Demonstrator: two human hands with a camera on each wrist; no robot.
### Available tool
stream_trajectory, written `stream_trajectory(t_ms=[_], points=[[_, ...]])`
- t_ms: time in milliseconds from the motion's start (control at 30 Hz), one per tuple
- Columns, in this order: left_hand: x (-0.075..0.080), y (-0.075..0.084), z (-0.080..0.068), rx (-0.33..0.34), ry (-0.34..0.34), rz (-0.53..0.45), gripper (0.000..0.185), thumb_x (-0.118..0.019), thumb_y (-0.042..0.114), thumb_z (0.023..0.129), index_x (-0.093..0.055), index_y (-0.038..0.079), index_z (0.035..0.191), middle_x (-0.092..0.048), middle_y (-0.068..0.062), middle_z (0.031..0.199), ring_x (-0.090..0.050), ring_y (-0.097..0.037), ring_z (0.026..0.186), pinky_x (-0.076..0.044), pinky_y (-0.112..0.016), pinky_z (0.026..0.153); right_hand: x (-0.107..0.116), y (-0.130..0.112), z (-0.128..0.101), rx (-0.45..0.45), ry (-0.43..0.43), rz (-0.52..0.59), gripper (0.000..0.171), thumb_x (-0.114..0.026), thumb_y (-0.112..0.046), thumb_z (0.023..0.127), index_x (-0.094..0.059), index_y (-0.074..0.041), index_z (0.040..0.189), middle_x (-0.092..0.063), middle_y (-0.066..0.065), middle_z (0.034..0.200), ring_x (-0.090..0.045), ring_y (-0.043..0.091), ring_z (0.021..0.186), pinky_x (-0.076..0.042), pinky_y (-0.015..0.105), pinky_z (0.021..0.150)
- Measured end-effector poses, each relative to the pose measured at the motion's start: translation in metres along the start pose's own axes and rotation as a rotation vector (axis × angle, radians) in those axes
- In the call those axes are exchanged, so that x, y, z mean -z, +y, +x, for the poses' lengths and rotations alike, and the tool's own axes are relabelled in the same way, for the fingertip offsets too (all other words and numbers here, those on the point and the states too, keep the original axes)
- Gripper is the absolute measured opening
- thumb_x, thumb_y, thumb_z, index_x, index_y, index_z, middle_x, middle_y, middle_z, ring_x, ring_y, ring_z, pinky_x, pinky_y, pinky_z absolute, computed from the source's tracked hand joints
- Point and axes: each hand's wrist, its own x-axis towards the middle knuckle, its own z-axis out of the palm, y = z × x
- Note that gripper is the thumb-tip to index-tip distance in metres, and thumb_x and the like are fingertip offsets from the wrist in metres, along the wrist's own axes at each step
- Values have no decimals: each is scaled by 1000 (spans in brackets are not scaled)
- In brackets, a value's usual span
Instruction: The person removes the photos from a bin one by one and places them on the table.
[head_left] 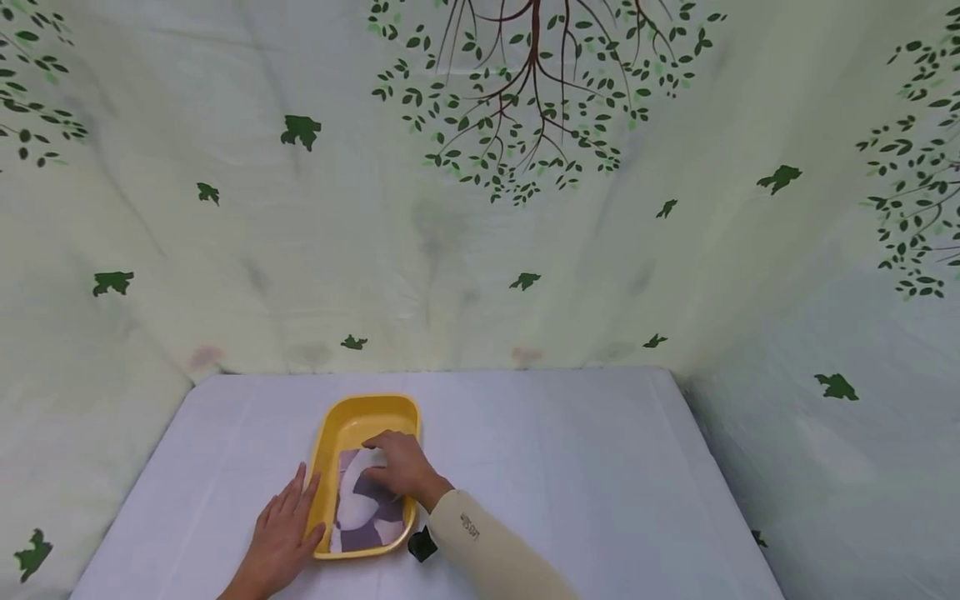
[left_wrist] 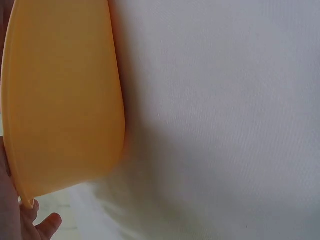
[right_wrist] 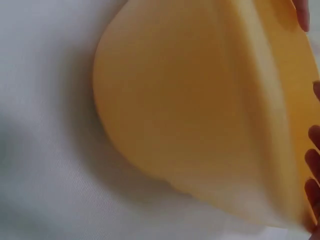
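A yellow tray with rounded corners stands on the white-covered table. Inside its nearer part lies a flat, folded-looking cloth patterned in purple, grey and white. My left hand rests along the tray's left rim, its fingers extended. From the right, my right hand reaches over the tray above the cloth. Its thumb and fingers are bent with a gap between them, and whether they touch the cloth is hard to tell. Both wrist views show mostly the tray's outer wall.
White cloth covers the table. A small black object sits beside the right sleeve, near the tray's lower right corner. Pale curtains with leaf prints surround the table at the back and sides.
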Motion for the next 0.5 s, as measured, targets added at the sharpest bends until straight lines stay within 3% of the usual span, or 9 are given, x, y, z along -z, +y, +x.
stream_trajectory(t_ms=[233, 500], points=[[-2, 2, 0, -23, 0, -7, 84, -59, 14, 88, -6, -13, 148, 3, -24, 159, -23, -50, 133, -20, -68, 103, -10, -18, 9, -180, 53, 212, 38, -73, -29, 85, -67, -20, 121, -63, -13, 113, -56, 4, 105, -46, 23, 94], [-5, 2, 2, -6, -11, -19, 85, -54, 9, 85, -2, -11, 149, 5, -21, 160, -23, -49, 132, -20, -68, 103, -22, -23, 17, -179, 98, 105, 36, -73, -31, 84, -70, -18, 117, -66, -11, 110, -58, 8, 107, -40, 28, 101]])
